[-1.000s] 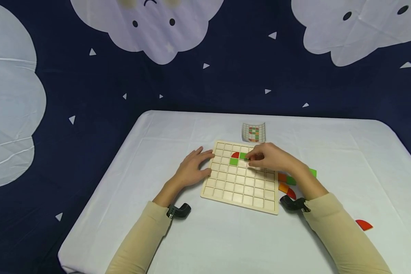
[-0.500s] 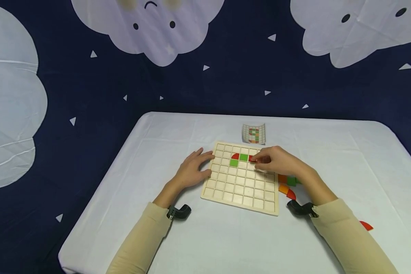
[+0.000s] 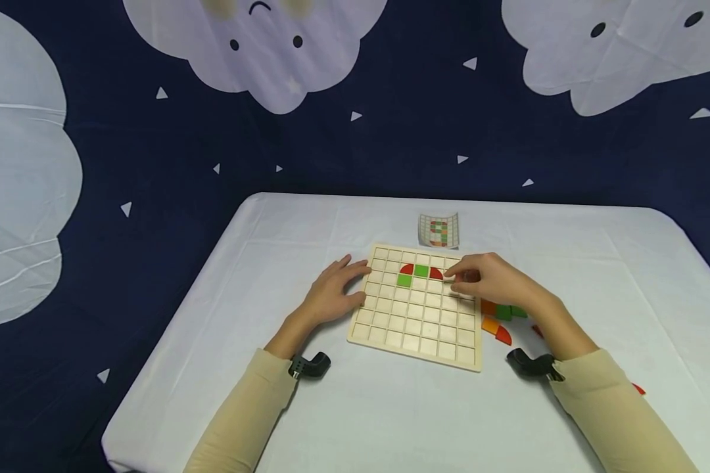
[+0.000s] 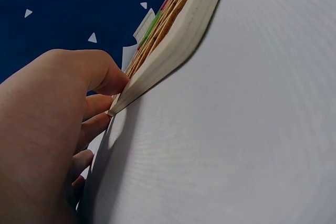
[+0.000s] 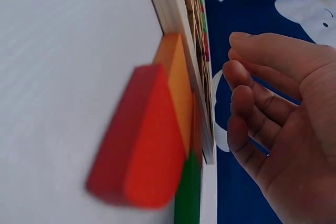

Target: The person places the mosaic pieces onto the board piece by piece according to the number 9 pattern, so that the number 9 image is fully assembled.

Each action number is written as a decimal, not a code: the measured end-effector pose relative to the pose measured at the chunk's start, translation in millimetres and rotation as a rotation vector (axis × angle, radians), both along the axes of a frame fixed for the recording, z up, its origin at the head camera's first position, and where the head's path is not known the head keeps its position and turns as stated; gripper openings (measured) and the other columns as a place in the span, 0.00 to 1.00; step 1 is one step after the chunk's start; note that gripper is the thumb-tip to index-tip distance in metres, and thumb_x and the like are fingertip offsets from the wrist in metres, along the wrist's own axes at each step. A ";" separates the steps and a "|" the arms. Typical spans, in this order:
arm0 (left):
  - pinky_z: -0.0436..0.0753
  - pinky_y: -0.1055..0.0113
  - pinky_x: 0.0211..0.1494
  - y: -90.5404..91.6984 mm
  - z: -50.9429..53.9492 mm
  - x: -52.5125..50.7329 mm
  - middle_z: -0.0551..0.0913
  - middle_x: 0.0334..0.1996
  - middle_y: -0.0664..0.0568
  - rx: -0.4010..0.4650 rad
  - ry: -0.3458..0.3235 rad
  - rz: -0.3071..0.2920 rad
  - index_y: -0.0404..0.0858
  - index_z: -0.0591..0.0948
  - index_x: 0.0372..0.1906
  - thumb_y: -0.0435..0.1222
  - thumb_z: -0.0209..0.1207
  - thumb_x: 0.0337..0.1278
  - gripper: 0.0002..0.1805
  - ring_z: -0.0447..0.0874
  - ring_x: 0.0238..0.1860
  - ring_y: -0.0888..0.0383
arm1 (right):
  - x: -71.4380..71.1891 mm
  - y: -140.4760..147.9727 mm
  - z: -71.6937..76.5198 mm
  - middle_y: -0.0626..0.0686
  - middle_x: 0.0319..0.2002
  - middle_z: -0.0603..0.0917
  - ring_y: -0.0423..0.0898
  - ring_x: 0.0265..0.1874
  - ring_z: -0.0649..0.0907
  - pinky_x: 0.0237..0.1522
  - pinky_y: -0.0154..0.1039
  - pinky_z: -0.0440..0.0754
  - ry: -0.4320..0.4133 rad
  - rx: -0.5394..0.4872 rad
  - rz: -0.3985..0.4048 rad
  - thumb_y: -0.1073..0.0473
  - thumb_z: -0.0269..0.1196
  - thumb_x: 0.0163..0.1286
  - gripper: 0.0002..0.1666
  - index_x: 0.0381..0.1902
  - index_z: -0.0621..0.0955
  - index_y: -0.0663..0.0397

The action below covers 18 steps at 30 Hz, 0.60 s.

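A pale wooden grid board [image 3: 414, 328] lies on the table. On its upper rows sit a red quarter-circle block [image 3: 407, 269], a green square block [image 3: 421, 270] and a second red quarter-circle block [image 3: 436, 273]. Another green square [image 3: 404, 280] is below the first red one. At the board's left edge, the fingertips and thumb of my left hand [image 3: 331, 289] touch the rim, fingers extended. My right hand [image 3: 497, 279] hovers over the board's right side, just right of the second red block. In the right wrist view its fingers [image 5: 242, 100] are loosely bent with nothing between them.
A small card [image 3: 438, 231] printed with a coloured grid pattern lies behind the board. Along the right edge are an orange block [image 3: 490, 325], a red quarter-circle block [image 3: 503, 336] and green blocks [image 3: 503, 313]. The right sleeve partly covers another red block [image 3: 639, 389].
My right hand has let go of the red quarter-circle block, which now sits in a square right of the green one. The hand has drawn back rightward; the left hand stays put.
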<state>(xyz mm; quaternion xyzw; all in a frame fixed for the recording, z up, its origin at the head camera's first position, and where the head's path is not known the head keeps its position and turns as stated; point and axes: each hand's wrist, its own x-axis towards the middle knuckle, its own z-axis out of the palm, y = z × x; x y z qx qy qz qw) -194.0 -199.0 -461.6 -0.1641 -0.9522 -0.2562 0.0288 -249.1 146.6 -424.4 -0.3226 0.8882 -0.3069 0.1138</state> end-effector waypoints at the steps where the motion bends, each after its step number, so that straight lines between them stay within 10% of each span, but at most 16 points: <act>1: 0.48 0.58 0.74 0.1 0.2 0.0 0.66 0.68 0.64 -0.001 -0.001 0.001 0.51 0.74 0.65 0.46 0.56 0.53 0.30 0.47 0.74 0.58 | 0.4 1.3 0.0 0.43 0.41 0.83 0.45 0.30 0.76 0.33 0.40 0.78 0.001 -0.001 -0.001 0.53 0.68 0.63 0.15 0.47 0.86 0.45; 18: 0.52 0.53 0.73 0.5 0.3 1.4 0.66 0.68 0.64 0.016 0.006 0.006 0.51 0.75 0.64 0.45 0.56 0.53 0.29 0.48 0.74 0.58 | 6.0 11.5 -2.1 0.45 0.42 0.84 0.44 0.28 0.76 0.30 0.37 0.76 -0.023 0.011 0.031 0.54 0.67 0.63 0.16 0.48 0.85 0.48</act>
